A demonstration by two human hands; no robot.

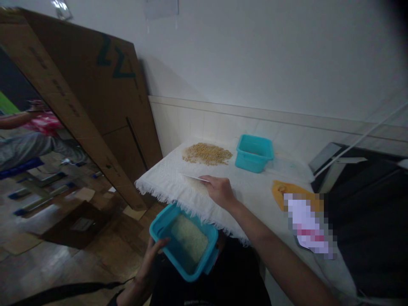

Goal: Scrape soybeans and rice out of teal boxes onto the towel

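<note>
My left hand point(156, 250) grips the near-left rim of a turquoise plastic bin point(156, 227), its thumb over the edge. White grains that look like rice point(189, 236) lie inside. The bin sits below the table edge, its far rim under the fringe of a white cloth point(168, 170). Over the cloth, my right hand point(221, 191) pinches a thin white card point(195, 176), tilted on its edge. A small pale patch of grains point(196, 185) lies just below the card. Beyond it spreads a pile of tan beans point(207, 153).
A second turquoise bin point(250, 162) stands by the wall. An orange cloth-like item point(279, 195) and a blurred-out sheet point(306, 225) lie on the right, near a black object point(366, 212). Tall cardboard point(95, 93) stands left; beyond it, a person point(41, 123) is partly visible.
</note>
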